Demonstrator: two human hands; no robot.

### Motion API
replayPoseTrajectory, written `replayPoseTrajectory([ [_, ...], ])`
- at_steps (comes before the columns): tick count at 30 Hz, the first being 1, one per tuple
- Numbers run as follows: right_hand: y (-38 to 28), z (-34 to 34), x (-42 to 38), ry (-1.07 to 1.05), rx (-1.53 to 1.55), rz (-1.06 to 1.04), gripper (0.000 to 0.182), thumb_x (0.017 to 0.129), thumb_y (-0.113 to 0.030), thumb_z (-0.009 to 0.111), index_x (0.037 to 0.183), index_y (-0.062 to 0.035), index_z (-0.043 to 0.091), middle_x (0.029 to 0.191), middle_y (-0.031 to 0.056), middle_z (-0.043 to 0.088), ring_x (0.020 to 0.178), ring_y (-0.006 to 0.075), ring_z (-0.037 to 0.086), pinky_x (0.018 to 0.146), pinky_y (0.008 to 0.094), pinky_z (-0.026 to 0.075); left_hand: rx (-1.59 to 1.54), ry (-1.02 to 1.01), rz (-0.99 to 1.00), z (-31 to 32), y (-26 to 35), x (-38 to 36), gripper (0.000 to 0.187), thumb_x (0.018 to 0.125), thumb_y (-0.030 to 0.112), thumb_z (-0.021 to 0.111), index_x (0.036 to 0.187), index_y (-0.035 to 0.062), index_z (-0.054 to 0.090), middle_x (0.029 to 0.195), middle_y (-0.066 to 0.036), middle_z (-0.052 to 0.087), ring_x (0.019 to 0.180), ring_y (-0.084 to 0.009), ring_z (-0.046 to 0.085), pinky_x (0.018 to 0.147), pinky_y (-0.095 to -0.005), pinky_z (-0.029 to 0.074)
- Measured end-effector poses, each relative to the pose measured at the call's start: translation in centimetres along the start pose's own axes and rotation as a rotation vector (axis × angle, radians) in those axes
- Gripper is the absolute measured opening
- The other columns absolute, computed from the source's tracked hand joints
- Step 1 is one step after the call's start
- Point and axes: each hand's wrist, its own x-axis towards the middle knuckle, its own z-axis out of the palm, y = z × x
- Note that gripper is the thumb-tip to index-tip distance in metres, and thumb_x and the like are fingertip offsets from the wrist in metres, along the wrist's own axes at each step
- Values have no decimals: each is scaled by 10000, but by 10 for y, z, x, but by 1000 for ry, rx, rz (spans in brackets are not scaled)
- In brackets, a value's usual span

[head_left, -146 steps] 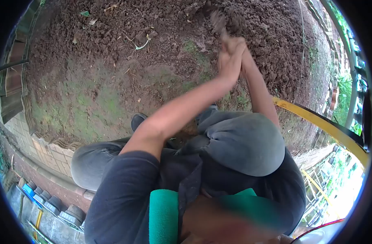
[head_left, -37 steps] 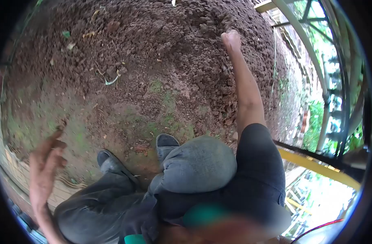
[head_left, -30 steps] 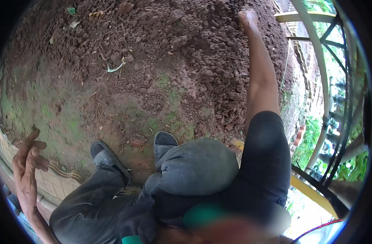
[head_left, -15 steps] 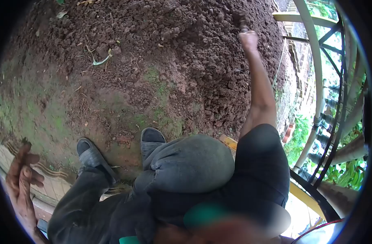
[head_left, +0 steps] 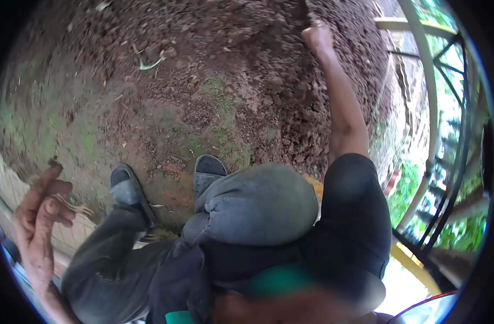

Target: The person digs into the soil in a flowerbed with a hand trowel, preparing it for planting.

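Though blurred, dark tool point(head_left: 304, 11) in right hand point(head_left: 318, 39), lengthwise away from knees point(head_left: 268, 208).

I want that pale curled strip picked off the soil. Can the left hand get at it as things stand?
Probably yes: the left hand looks empty, and the pale curled strip lies uncovered on the soil beyond the sandals, with nothing visible in between.

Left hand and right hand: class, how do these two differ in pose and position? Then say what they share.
The left hand is loosely open with bent fingers; the right hand is closed in a fist.
The left hand hovers low in the view, near the pale paving; the right hand is far out over the loose soil.
Both are bare.
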Motion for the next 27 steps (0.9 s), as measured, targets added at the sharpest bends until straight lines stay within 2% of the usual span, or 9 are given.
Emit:
replayPoseTrajectory([
  [2,22,-6,-46,-25,77,-29,253,707,-153,526,787,44,663,814,291,644,827,423,651,785,451,534,-66,-50,1,-2,-13,8,526,917,338,578,1256,-61,519,969,-131,630,657,-98,576,600,-241,491],
  [3,58,0,-57,-37,-43,-319,254,705,-185,543,734,42,653,769,286,632,766,425,642,739,451,532,-60,-40,-4,-1,-12,8,521,916,339,578,1248,-60,527,973,-130,633,656,-98,577,600,-242,495],
  [6,59,-76,-115,-275,177,-1,267,709,-222,566,739,27,655,753,268,628,731,416,630,710,455,519,-50,-88,29,5,3,5,515,916,349,574,1233,-56,542,972,-126,639,657,-100,580,600,-238,493],
  [9,83,-53,-127,52,225,7,265,707,-236,582,763,12,658,762,261,628,744,408,625,712,454,512,-20,-120,128,10,17,18,514,925,354,558,1230,-59,541,971,-121,641,666,-103,583,603,-237,487],
  [13,28,15,-138,159,172,143,240,701,-187,532,762,18,643,849,247,656,770,416,651,708,473,540,91,-225,154,19,11,39,510,939,342,543,1251,-62,523,972,-110,639,690,-109,579,625,-244,485],
  [16,-3,4,-178,-42,223,145,257,721,-158,509,859,17,636,854,243,657,845,403,648,787,472,519,125,-290,187,20,-2,54,527,935,363,552,1257,-53,525,964,-103,646,718,-106,576,639,-242,487],
  [19,14,-2,-232,63,380,242,265,729,-174,534,883,12,643,852,248,654,857,408,642,783,474,518,196,-282,238,13,-7,52,545,939,389,539,1263,-48,523,979,-102,649,728,-111,579,643,-247,491],
  [23,54,-33,-320,242,339,807,280,789,-220,576,951,0,640,826,229,658,829,388,647,749,458,501,195,-270,257,2,-6,41,544,945,391,526,1269,-46,519,987,-105,649,735,-117,581,642,-257,491],
  [27,114,-2,-344,275,248,964,271,734,-208,566,723,52,638,728,265,632,743,417,645,705,468,503,191,-232,189,-8,-15,36,534,949,376,522,1270,-51,515,979,-105,649,731,-112,584,635,-249,489],
])
